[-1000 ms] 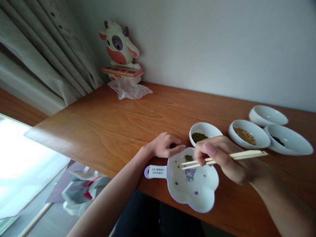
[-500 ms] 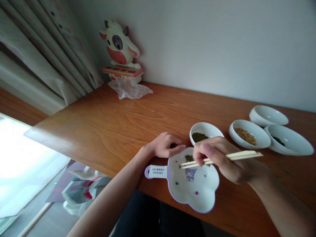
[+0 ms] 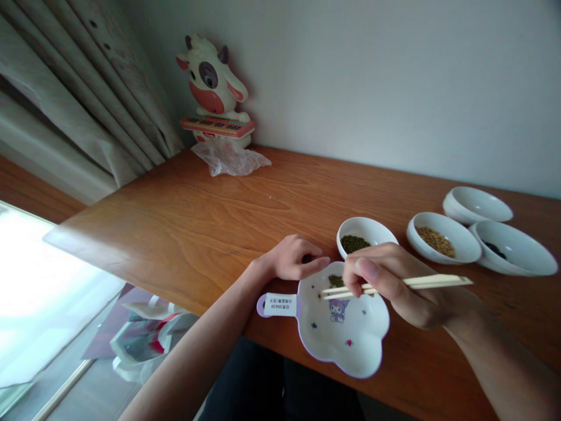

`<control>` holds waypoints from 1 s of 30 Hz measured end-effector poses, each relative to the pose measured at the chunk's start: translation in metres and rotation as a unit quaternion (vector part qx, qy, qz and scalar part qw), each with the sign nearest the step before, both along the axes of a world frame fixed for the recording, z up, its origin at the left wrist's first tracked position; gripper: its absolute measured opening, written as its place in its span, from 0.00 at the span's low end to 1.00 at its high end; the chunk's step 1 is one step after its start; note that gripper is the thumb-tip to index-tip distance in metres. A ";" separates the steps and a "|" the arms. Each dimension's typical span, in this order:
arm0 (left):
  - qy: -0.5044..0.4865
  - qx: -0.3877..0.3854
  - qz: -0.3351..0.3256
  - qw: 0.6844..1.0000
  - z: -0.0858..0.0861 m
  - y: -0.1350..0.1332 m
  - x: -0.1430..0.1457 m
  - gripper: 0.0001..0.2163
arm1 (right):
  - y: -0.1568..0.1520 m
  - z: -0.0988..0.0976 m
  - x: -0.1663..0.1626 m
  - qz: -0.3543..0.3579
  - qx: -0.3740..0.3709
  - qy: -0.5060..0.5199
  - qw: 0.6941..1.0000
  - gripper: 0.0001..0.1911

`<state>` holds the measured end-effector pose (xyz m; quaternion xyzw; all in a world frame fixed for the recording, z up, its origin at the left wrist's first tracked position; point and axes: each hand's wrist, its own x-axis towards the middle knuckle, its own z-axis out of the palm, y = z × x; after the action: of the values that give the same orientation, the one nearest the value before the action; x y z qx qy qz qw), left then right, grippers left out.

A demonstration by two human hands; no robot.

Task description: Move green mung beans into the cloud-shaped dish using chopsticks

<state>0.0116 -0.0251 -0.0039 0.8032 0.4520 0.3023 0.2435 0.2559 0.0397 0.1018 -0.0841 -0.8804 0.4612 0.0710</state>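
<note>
My right hand (image 3: 390, 280) grips a pair of pale wooden chopsticks (image 3: 433, 282), their tips slightly apart over the left part of a white flower-shaped dish (image 3: 363, 351). Lilac edging, a label on the handle and a cartoon print mark this dish. Small green beans (image 3: 336, 281) lie in its far lobe, partly behind the chopsticks and fingers. Just left of the tips is a tiny brown spot, too small to name. My left hand (image 3: 295, 257) rests on the table, fingers loosely curled, its thumb at the dish's far-left rim. I see nothing held in it.
Behind my right hand stands a white bowl (image 3: 383, 231) of green beans. Farther right are a bowl of tan beans (image 3: 433, 241), one with dark beans (image 3: 495, 250), and another white bowl (image 3: 477, 204). A cow toy (image 3: 214, 93) and plastic bag (image 3: 232, 161) sit at back left.
The chopstick tips have shifted slightly right, away from the brown spot, and look a little farther apart. My left hand and the dish have stayed put.
</note>
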 end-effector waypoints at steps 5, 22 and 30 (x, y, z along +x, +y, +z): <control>0.001 -0.003 -0.002 1.000 0.001 0.000 0.000 0.23 | 0.000 0.000 0.001 0.005 0.001 -0.002 1.000 0.28; -0.003 0.000 -0.003 1.000 -0.001 0.000 0.000 0.23 | -0.001 -0.003 0.000 0.023 0.010 0.031 0.999 0.26; -0.003 -0.004 -0.001 1.000 0.001 -0.001 0.000 0.22 | 0.001 -0.002 0.002 0.009 0.012 0.016 1.000 0.26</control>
<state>0.0112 -0.0262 -0.0028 0.8019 0.4515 0.3022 0.2484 0.2582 0.0411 0.0998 -0.0678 -0.8855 0.4523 0.0818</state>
